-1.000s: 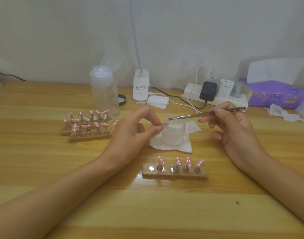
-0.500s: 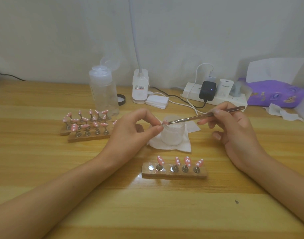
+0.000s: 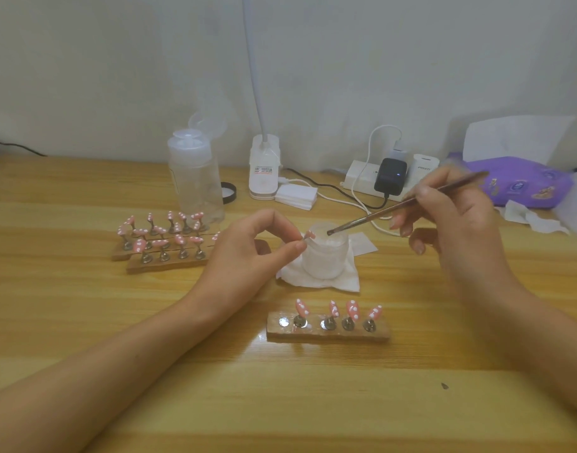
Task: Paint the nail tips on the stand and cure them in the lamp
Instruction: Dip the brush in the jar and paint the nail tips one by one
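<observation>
1. Two stands (image 3: 169, 264) sit at the left of the table (image 3: 84, 322), well apart from the work. Both are crowded with pink, white-dotted tips (image 3: 139, 245). I'd guess they are parked there as done, clear of the elbows.
2. Behind them a clear bottle (image 3: 195, 184) stands upright with its flip cap open, probably kept ready for cleaning.
3. One tip (image 3: 308, 236) is pinched between thumb and forefinger of the left hand (image 3: 247, 253). It is held off the table, just beside the jar's rim, which keeps it steady and close to the paint.
4. At the back by the wall is a white lamp (image 3: 264, 168), its neck rising out of sight. Whether it is the curing lamp I cannot tell.
5. An open jar (image 3: 326, 256) rests on a tissue (image 3: 323, 282), likely there to catch drips.
6. Nearer me, a third stand (image 3: 328, 336) carries four dotted tips. Its leftmost disc (image 3: 283, 321) is bare, most likely the held tip's seat.
7. Slanting down from the right, a brush (image 3: 395, 209) has its bristles at the jar's mouth, seemingly loading. I cannot tell whether they touch the contents.
8. Gripping the brush pen-fashion, well up the handle, is the right hand (image 3: 450, 217). That grip suits fine dotting.
</observation>
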`<state>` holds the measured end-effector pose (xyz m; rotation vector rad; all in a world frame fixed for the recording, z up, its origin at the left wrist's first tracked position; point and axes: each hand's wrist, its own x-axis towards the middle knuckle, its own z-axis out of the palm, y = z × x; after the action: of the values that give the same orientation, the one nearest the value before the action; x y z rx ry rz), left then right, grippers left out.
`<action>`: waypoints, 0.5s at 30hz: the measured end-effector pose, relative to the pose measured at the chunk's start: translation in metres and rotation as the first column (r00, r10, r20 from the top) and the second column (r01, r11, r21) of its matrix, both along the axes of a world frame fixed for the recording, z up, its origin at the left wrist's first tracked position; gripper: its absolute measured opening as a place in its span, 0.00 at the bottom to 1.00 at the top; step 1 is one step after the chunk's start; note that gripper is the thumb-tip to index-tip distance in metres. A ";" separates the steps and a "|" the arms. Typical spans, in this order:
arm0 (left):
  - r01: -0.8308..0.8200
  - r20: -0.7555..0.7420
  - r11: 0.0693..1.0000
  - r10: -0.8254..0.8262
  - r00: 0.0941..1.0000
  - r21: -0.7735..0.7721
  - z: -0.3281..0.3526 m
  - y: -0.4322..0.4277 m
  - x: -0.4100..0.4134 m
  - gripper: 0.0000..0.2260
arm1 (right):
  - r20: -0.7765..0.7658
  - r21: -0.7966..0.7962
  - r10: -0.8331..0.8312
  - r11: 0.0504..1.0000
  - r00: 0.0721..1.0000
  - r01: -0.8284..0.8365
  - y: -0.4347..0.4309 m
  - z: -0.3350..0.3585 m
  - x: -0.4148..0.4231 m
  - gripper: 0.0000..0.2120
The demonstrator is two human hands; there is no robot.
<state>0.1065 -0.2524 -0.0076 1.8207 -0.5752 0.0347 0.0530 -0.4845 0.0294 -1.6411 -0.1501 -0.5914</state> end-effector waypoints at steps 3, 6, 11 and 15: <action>-0.006 0.007 1.000 0.006 1.000 0.008 0.001 0.000 0.001 0.03 | 0.009 -0.246 0.051 0.968 0.999 -0.047 0.006 0.008 0.000 0.07; -0.005 0.010 1.000 0.005 1.000 0.002 0.001 0.001 0.001 0.03 | -0.016 -0.352 0.055 0.934 0.998 -0.057 0.012 0.005 -0.001 0.07; 0.007 0.023 1.000 -0.007 1.000 -0.009 -0.001 0.000 0.002 0.04 | -0.059 -0.322 0.077 0.942 0.995 -0.092 0.015 -0.005 0.000 0.07; 0.009 0.020 1.000 -0.009 1.000 -0.014 -0.002 0.000 0.002 0.04 | -0.030 -0.148 0.049 0.988 0.998 -0.053 0.010 -0.006 0.001 0.09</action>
<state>0.1087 -0.2519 -0.0099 1.8054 -0.5954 0.0504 0.0536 -0.4748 0.0232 -1.7828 -0.2208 -0.5301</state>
